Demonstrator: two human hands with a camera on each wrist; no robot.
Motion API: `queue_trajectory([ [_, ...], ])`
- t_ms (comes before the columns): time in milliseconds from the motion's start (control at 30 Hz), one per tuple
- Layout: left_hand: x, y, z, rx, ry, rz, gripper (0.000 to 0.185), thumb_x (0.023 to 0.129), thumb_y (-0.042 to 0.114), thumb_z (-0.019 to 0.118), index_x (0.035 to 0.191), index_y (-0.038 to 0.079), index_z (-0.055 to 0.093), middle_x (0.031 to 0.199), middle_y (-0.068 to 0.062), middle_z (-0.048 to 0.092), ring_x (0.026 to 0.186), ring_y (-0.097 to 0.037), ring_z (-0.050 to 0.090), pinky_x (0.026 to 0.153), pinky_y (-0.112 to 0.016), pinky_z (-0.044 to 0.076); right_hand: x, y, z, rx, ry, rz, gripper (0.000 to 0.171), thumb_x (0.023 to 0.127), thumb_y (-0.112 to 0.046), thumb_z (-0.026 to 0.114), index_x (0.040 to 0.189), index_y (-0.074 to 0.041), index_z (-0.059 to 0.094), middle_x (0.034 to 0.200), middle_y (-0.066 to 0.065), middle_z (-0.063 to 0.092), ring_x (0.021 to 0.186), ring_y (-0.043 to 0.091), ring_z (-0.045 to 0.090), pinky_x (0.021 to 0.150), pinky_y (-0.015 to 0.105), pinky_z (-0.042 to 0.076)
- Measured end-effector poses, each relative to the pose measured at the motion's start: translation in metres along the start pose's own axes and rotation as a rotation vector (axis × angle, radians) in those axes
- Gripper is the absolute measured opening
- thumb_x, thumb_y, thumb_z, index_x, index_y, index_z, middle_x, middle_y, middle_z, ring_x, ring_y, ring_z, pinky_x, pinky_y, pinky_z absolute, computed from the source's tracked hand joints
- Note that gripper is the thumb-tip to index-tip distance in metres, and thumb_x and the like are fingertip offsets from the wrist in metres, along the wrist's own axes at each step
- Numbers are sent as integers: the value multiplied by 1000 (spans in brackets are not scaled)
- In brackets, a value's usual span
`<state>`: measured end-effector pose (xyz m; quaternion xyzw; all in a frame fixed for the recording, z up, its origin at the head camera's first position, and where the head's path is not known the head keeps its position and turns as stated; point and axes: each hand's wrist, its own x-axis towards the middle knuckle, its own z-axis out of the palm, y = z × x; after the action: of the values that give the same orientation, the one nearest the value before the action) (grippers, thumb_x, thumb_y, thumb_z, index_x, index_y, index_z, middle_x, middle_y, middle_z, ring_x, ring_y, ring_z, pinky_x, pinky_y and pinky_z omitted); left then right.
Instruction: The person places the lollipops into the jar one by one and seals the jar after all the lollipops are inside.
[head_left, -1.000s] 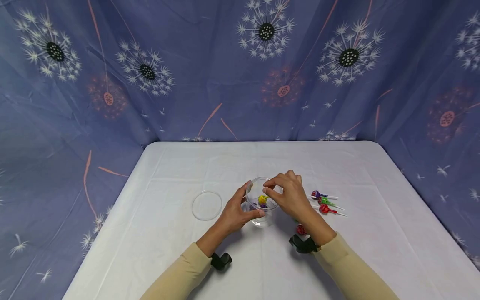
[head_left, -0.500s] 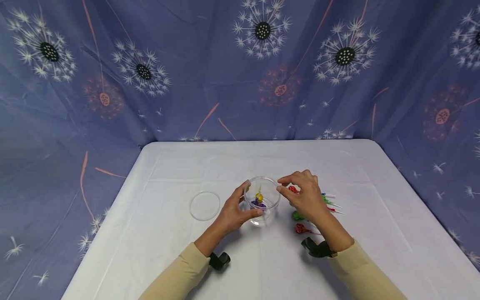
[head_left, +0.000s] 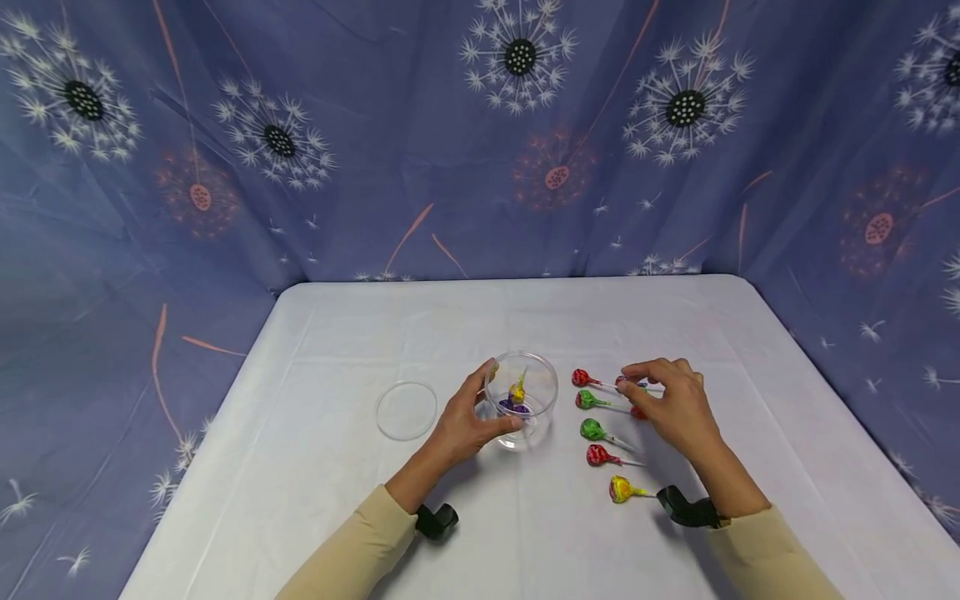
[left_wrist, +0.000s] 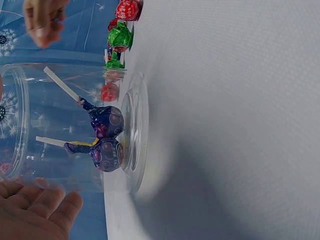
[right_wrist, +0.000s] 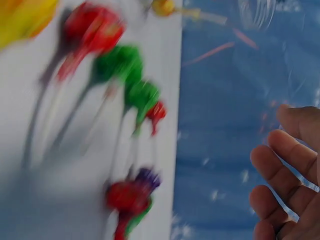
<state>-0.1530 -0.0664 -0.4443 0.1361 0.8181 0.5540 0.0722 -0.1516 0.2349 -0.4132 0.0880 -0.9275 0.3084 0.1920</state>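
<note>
Left hand [head_left: 467, 423] curled round jar [head_left: 521, 400] at table [head_left: 360, 333] centre, three lollipops inside. Right hand [head_left: 671, 404] over loose lollipops [head_left: 600, 431] beside jar, fingers bent, grip unclear. Lid [head_left: 406, 410] off, left of jar. Several left.

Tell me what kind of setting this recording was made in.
Most likely a staged recording booth, not a home. A table under a white cloth is closed in on three sides by a blue dandelion-print curtain, and only a clear jar, its lid and wrapped lollipops are laid out.

Even brightness (right wrist view blurred)
</note>
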Motion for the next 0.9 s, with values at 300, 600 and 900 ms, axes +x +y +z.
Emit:
queue_trajectory([
  [300, 0, 2, -2, 25, 2, 15, 94, 75, 42, 77, 150, 26, 22, 153, -6, 33, 138, -29, 37, 112, -45, 35, -15, 39, -11, -89, -57, 138, 22, 85, -19, 69, 103, -6, 70, 92, 14, 67, 87, 27, 47, 72, 36, 24],
  [600, 1, 0, -1, 24, 1, 13, 96, 74, 44, 78, 150, 26, 22, 152, -5, 34, 138, -29, 37, 112, -44, 35, -27, 65, -15, -132, -154, 214, 23, 84, -19, 69, 101, -4, 70, 95, 18, 66, 89, 31, 48, 73, 40, 24],
  [900, 0, 0, 0, 11, -9, 10, 92, 77, 37, 77, 150, 26, 23, 153, -7, 32, 139, -32, 36, 112, -47, 35, -37, 83, -8, -132, -198, 242, 16, 82, -14, 70, 95, -5, 72, 89, 15, 66, 84, 27, 48, 70, 39, 23],
])
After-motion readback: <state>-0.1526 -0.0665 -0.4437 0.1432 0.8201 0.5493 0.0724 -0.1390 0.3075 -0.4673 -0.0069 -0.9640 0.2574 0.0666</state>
